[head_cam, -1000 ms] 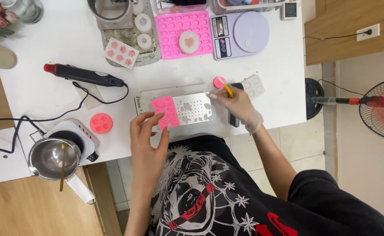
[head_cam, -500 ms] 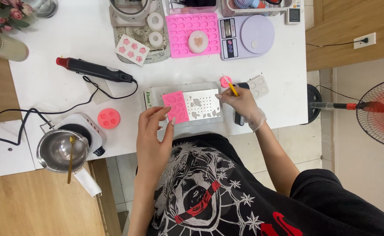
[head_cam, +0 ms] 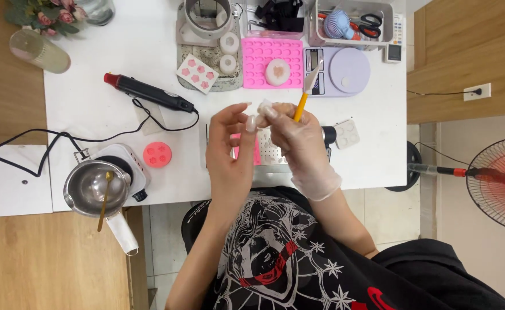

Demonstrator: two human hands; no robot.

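Both hands were raised above the white table (head_cam: 120, 109), meeting over the metal plate (head_cam: 275, 158). The bare left hand (head_cam: 229, 155) pinched a small pale piece (head_cam: 262, 109) between thumb and fingertips. The gloved right hand (head_cam: 301, 149) touched the same piece with its fingertips and also gripped a yellow craft knife (head_cam: 304, 97), blade tilted up toward the scale (head_cam: 341, 70). A pink mould (head_cam: 246, 150) lay on the plate, mostly hidden behind the left hand. Left of the plate sat 1 round pink mould (head_cam: 157, 154), and beyond it a black heat gun (head_cam: 149, 93). A green-edged label on the plate was hidden.
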